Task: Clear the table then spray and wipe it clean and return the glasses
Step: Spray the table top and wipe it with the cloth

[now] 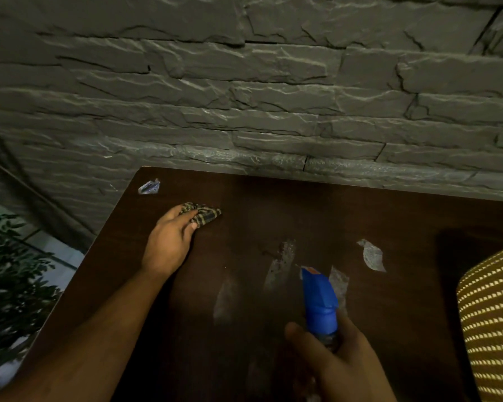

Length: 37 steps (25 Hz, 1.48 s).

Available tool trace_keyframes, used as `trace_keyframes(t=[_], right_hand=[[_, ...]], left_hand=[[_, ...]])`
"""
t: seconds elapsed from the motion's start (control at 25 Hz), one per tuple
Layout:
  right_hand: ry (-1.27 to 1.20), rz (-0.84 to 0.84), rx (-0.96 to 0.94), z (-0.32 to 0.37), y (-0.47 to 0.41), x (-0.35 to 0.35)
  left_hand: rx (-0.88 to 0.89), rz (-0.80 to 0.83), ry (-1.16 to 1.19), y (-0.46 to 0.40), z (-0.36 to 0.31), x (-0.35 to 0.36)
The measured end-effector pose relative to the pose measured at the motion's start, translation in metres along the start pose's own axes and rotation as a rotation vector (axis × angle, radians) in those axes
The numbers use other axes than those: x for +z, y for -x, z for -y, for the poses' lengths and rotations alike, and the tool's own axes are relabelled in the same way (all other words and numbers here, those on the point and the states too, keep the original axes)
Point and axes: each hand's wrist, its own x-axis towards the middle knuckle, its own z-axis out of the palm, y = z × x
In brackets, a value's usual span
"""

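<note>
A dark brown table fills the lower frame. My left hand grips a checked cloth bunched on the table's far left part. My right hand holds a spray bottle with a blue head above the near middle, nozzle pointing away from me. Wet, pale streaks shine on the wood just beyond the nozzle. A small crumpled blue-and-white wrapper lies near the far left corner. No glasses are in view.
A grey stone wall rises right behind the table's far edge. A leafy plant stands off the table's left side. At the right edge sits something with a yellow dotted weave. A pale patch lies right of the streaks.
</note>
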Motion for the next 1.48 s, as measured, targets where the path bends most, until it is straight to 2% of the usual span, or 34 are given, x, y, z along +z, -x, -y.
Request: trace_keyframes(t=[0.12, 0.28, 0.4, 0.48, 0.68, 0.72, 0.84, 0.88, 0.92, 1.0, 1.04, 1.08, 1.2, 1.24, 1.28, 1.4, 1.44, 1.48], right_hand=[[0.047, 0.064, 0.014, -0.001, 0.004, 0.014], [0.173, 0.108, -0.148, 0.002, 0.012, 0.049], [0.223, 0.168, -0.139, 0.009, 0.013, 0.066], [0.173, 0.142, -0.111, 0.005, 0.011, 0.068], [0.025, 0.054, -0.065, -0.001, 0.006, 0.049], [0.003, 0.059, -0.063, 0.0, 0.004, 0.043], [-0.02, 0.136, -0.044, 0.005, -0.001, 0.031], [-0.017, 0.145, -0.047, 0.008, 0.0, 0.029], [-0.016, 0.144, -0.059, 0.008, 0.0, 0.027], [-0.041, 0.127, -0.076, 0.006, 0.001, 0.027], [-0.06, 0.111, -0.075, 0.007, 0.002, 0.028], [-0.084, 0.098, -0.076, 0.005, 0.001, 0.027], [-0.13, 0.126, -0.07, 0.004, -0.002, 0.024], [-0.121, 0.128, -0.067, 0.004, -0.002, 0.024], [-0.108, 0.127, -0.063, 0.003, -0.002, 0.022], [-0.094, 0.1, -0.067, 0.001, -0.003, 0.017], [-0.087, 0.093, -0.068, 0.002, -0.004, 0.015], [-0.08, 0.093, -0.074, 0.004, -0.005, 0.013]], left_hand=[[-0.007, 0.023, 0.011, 0.001, -0.001, -0.004], [-0.001, 0.062, 0.033, 0.003, -0.001, -0.012], [-0.01, 0.07, 0.059, 0.004, 0.003, -0.012], [-0.008, 0.057, 0.06, 0.004, 0.003, -0.01], [-0.132, -0.049, 0.037, 0.021, -0.027, 0.004], [-0.086, -0.021, 0.027, 0.03, -0.036, 0.006], [0.216, 0.16, 0.014, 0.047, -0.036, -0.001], [0.238, 0.171, 0.014, 0.04, -0.026, -0.004], [0.159, 0.113, 0.017, 0.03, -0.017, -0.005], [-0.197, -0.052, 0.014, 0.013, -0.015, -0.003], [-0.28, -0.088, -0.004, 0.013, -0.027, 0.002], [-0.212, -0.079, -0.023, 0.019, -0.043, 0.008], [0.281, 0.189, -0.005, 0.057, -0.076, 0.023], [0.352, 0.235, -0.033, 0.058, -0.074, 0.022], [0.332, 0.205, -0.054, 0.051, -0.071, 0.019], [-0.108, -0.019, -0.033, 0.022, -0.066, 0.02], [-0.153, -0.039, -0.053, 0.023, -0.075, 0.021], [-0.074, -0.035, -0.103, 0.031, -0.086, 0.025]])
